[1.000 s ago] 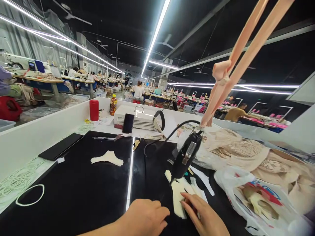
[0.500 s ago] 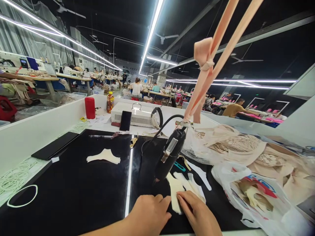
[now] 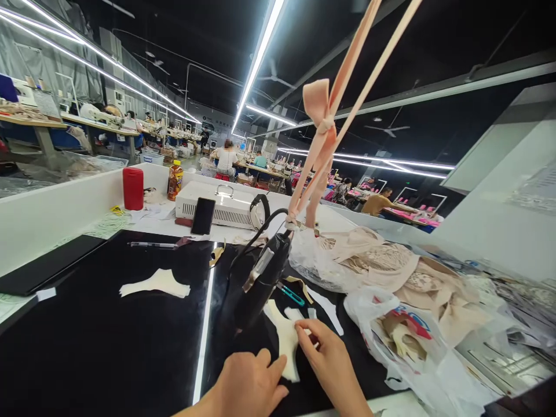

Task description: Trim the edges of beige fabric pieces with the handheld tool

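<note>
Right hand [image 3: 330, 356] at cream piece [image 3: 286, 341], plastic bag [image 3: 368, 313] with red-blue print [image 3: 412, 323], unreadable

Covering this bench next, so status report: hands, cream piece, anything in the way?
Right hand: fingers at right edge of cream piece. Left hand: near its left edge, contact unclear. Piece lying on black surface. Black tool hanging near its far end.

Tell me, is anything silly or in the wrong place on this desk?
Yes, the black tool looks odd: it hangs tilted over the dark tabletop from a knotted peach strap, rather than lying down. The beige cloth on the right is an untidy heap. I see no spills.
</note>
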`<move>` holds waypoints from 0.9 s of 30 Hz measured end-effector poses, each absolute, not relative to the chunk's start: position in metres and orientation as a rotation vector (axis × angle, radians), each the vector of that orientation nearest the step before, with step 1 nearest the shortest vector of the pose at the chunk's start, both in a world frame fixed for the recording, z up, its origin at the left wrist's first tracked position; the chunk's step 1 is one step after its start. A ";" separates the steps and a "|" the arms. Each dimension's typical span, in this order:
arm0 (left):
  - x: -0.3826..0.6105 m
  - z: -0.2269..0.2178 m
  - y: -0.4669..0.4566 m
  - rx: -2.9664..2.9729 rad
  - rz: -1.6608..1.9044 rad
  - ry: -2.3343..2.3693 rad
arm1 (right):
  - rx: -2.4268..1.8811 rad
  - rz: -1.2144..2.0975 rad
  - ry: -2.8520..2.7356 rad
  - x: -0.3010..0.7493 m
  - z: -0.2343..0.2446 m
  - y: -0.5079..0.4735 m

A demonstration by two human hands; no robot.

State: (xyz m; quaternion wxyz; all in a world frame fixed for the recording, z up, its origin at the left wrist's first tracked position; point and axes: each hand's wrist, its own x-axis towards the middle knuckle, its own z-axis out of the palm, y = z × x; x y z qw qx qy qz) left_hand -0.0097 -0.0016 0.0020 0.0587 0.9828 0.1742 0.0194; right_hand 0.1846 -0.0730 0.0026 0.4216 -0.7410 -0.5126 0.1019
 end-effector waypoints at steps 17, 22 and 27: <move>-0.008 0.012 0.001 2.881 0.003 0.482 | -1.358 0.150 -0.823 0.208 0.059 -0.037; -0.013 0.010 0.003 2.795 0.066 0.465 | -1.410 0.119 -0.901 0.172 0.060 -0.073; -0.030 0.009 0.016 2.225 0.245 0.474 | -1.395 0.174 -1.025 0.131 0.044 -0.104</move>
